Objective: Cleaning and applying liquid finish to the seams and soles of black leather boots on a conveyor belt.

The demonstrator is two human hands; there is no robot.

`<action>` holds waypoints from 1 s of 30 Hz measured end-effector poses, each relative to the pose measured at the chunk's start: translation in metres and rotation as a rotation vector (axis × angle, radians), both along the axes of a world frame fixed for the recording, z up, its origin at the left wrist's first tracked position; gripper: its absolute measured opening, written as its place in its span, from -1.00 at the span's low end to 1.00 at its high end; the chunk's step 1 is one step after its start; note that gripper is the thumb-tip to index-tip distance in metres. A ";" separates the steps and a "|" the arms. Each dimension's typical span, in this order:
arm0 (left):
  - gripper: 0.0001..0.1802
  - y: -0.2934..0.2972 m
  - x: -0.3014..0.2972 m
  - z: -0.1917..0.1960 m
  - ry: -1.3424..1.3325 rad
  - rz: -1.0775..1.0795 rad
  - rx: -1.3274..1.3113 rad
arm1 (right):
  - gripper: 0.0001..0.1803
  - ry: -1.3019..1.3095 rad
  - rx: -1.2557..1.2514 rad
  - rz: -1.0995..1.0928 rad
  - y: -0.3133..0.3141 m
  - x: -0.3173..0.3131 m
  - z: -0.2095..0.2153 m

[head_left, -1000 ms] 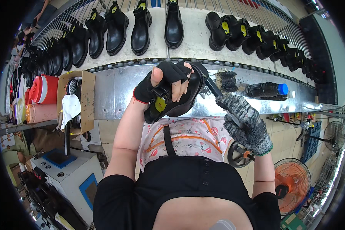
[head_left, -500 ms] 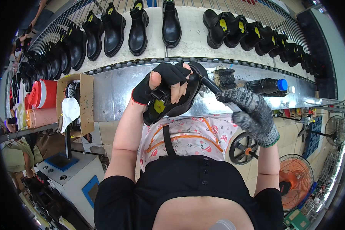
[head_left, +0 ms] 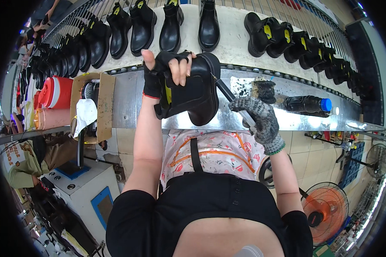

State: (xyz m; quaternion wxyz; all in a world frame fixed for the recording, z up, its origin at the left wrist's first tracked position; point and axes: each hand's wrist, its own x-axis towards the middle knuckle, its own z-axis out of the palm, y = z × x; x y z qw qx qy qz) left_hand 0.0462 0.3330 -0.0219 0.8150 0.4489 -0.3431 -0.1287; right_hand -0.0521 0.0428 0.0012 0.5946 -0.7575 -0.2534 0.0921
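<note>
Shoe factory: conveyor (head_left: pixel 227 43) of black boots (head_left: pixel 209 23)

left hand (head_left: pixel 165 70): black fingerless glove | right hand (head_left: pixel 258 115): grey knit glove, perhaps green-cuffed | black top

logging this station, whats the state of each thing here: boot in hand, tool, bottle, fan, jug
black boot: held up off the bench, gripped by the left hand
brush tool: held in the gloved right hand, tip at the boot's edge
dark bottle: lying on its side, blue cap on
orange fan: standing; spinning or not, cannot tell
red jug: lying on its side, lid closed
</note>
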 end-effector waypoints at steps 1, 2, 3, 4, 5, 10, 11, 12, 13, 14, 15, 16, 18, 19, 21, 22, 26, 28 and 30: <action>-0.01 0.005 0.001 -0.002 0.050 -0.016 -0.059 | -0.61 0.003 0.004 0.003 0.003 0.002 -0.007; -0.01 0.008 0.001 -0.004 0.054 -0.014 -0.057 | -0.63 -0.064 -0.075 0.015 0.006 0.004 -0.014; -0.02 0.010 0.000 -0.006 0.107 0.057 -0.088 | -0.65 -0.131 -0.153 0.026 0.008 0.005 -0.020; -0.03 0.013 0.000 -0.008 0.160 0.127 -0.121 | -0.65 -0.129 -0.153 0.027 0.011 0.006 -0.025; -0.03 0.019 0.004 -0.012 0.127 0.098 -0.130 | -0.66 -0.115 -0.161 0.033 0.012 0.006 -0.028; -0.04 0.036 0.013 -0.030 0.217 0.143 -0.196 | -0.58 0.118 -0.110 0.085 0.011 0.005 -0.042; -0.04 0.040 0.015 -0.034 0.224 0.158 -0.198 | -0.58 0.121 -0.111 0.086 0.011 0.005 -0.045; -0.03 0.044 0.017 -0.037 0.231 0.172 -0.200 | -0.41 0.089 -0.115 0.095 0.011 0.004 -0.048; -0.03 0.046 0.019 -0.040 0.249 0.191 -0.213 | -0.22 0.058 -0.118 0.104 0.011 0.004 -0.051; -0.03 0.048 0.020 -0.043 0.253 0.191 -0.214 | -0.22 0.062 -0.119 0.104 0.010 0.002 -0.052; -0.03 0.051 0.020 -0.046 0.288 0.221 -0.229 | -0.24 0.113 -0.128 0.101 0.009 0.000 -0.053; -0.02 0.054 0.021 -0.049 0.323 0.251 -0.245 | -0.25 0.164 -0.136 0.098 0.008 -0.002 -0.054; -0.01 0.064 0.026 -0.059 0.339 0.252 -0.251 | -0.36 0.224 -0.112 0.079 0.007 -0.008 -0.061; 0.00 0.069 0.028 -0.064 0.351 0.272 -0.236 | -0.47 0.281 -0.087 0.060 0.007 -0.010 -0.063; 0.01 0.079 0.031 -0.072 0.366 0.291 -0.220 | -0.58 0.253 -0.094 0.066 0.006 -0.012 -0.064; 0.02 0.082 0.032 -0.074 0.391 0.332 -0.191 | -0.67 0.224 -0.101 0.071 0.005 -0.013 -0.065; 0.05 0.089 0.035 -0.082 0.488 0.469 -0.128 | -0.73 0.359 -0.115 0.041 0.003 -0.019 -0.069; 0.04 0.091 0.039 -0.085 0.499 0.547 -0.052 | -0.64 0.506 -0.041 0.031 -0.002 -0.023 -0.083; 0.04 0.082 0.043 -0.084 0.509 0.617 0.025 | -0.50 0.807 0.327 -0.058 -0.006 -0.034 -0.103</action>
